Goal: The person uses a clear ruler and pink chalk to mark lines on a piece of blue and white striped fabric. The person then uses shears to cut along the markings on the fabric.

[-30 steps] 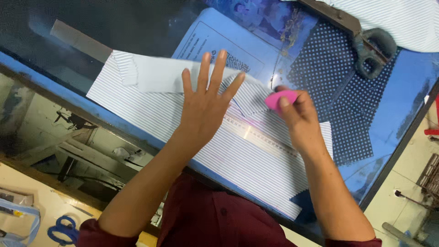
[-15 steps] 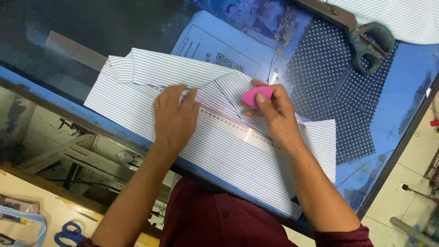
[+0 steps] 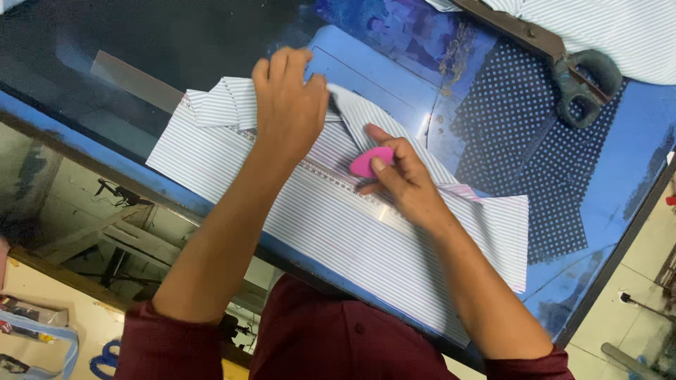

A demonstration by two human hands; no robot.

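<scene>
A piece of white fabric with fine blue stripes (image 3: 366, 239) lies along the near edge of a blue table (image 3: 634, 162). Its upper part is folded back on itself. My left hand (image 3: 289, 98) has its fingers curled over the folded edge of the striped fabric and grips it. My right hand (image 3: 401, 179) pinches a pink piece of tailor's chalk (image 3: 371, 162) against the fabric, just above a clear ruler (image 3: 338, 184) that lies across the cloth.
A dark blue fabric with white dots (image 3: 535, 141) lies to the right. Large metal scissors (image 3: 577, 77) rest at the far right beside more striped cloth (image 3: 605, 28). A flat grey strip (image 3: 134, 81) sits at the left. The table edge runs diagonally near me.
My left hand went from flat and spread on the fabric to gripping its folded edge, and moved up and away. The fabric's upper part got folded back. My right hand with the chalk shifted left.
</scene>
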